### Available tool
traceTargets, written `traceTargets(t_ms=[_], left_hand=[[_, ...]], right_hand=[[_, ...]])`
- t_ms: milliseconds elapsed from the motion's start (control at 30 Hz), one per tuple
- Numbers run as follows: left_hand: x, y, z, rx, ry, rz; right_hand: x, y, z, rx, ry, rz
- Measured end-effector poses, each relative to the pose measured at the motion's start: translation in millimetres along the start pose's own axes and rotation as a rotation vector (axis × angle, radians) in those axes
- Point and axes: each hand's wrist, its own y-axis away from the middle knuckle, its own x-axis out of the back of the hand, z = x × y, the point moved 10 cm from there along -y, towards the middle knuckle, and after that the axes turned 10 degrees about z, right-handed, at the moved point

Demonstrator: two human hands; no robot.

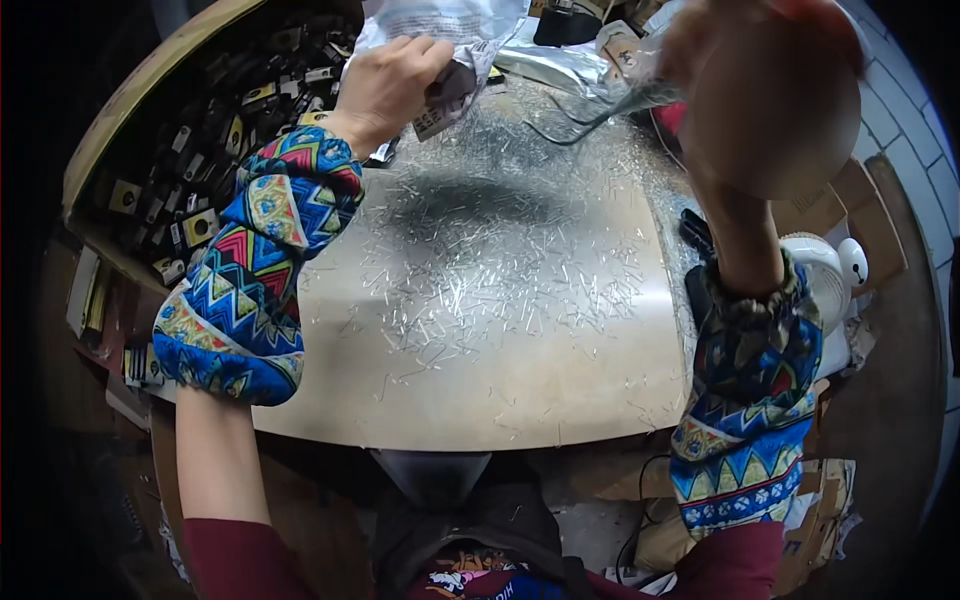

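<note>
My left hand is closed on the crumpled edge of a printed plastic bag at the far side of the table. My right hand is raised at the upper right, blurred and mostly hidden behind a round, smooth brown bowl-like thing. It appears to hold this thing, which has red at its top edge; its exact kind is too blurred to tell. Between and below my hands, many small bent metal wire pieces lie scattered over the pale tabletop.
At the left stands a large curved-rim container full of small black pieces with yellow and white labels. Silvery plastic wrap and thin dark cords lie at the back. A white rounded device and an open cardboard box are at the right.
</note>
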Motion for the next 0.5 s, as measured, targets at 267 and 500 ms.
traceTargets(t_ms=[267,500], left_hand=[[-114.9,35.3,-27.6,0.897,0.720,0.100],[-256.6,167.0,-16.3,1.280,1.101,-0.366]], right_hand=[[53.0,27.8,93.7,-0.660,-0.238,0.359],[34.0,159.7,130.8,-0.911,-0.255,0.635]])
